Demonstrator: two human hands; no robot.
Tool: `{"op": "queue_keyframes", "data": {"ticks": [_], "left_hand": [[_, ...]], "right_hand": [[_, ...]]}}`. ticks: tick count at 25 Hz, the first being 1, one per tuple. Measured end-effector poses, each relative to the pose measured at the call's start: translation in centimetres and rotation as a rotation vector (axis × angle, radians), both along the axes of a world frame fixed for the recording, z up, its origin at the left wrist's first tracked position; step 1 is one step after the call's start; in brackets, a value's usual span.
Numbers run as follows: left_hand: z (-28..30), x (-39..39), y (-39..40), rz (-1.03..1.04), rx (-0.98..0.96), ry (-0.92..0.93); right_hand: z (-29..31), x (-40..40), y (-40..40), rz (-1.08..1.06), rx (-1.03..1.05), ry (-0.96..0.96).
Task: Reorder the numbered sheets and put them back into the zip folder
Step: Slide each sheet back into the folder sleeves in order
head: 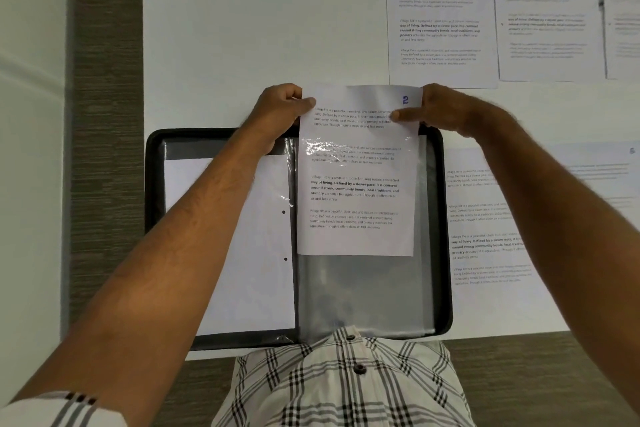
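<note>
Both hands, left [282, 104] and right [429, 111], pinch the top corners of sheet 2 [356, 184], light and floppy, half-slid into the folder [445, 218] sleeve [363, 291].

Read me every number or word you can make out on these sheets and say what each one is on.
"2": sheet held by both hands
"3": far sheet
"5": sheet to the right of the folder
"Village life is a peaceful…": body text on the held sheet; the rest is too small.
Rightmost far sheets: blurred, unreadable.
</note>
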State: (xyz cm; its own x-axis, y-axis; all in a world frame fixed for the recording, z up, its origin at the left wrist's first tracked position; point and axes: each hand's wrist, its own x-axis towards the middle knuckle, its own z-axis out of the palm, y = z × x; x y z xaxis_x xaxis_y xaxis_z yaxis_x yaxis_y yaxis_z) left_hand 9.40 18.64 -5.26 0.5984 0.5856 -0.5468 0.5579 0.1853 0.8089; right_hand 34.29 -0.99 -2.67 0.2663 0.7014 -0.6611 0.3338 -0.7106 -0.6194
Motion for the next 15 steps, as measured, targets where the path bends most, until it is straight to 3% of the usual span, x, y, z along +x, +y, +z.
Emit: {"op": "queue_keyframes", "data": {"ticks": [8,13,15], "left_hand": [[-0.44,-0.03,-0.14,-0.201,0.115,0.129],[-0.25,0.02,-0.51,-0.046,0.073,0.007],[-0.37,-0.23,-0.35,-0.077,0.111,0.029]], "right_hand": [[-0.07,-0.16,0.38,-0.131,0.141,0.012],[0.01,-0.06,0.24,0.02,0.04,-0.034],[0.26,-0.25,0.28,0.044,0.027,-0.043]]}}
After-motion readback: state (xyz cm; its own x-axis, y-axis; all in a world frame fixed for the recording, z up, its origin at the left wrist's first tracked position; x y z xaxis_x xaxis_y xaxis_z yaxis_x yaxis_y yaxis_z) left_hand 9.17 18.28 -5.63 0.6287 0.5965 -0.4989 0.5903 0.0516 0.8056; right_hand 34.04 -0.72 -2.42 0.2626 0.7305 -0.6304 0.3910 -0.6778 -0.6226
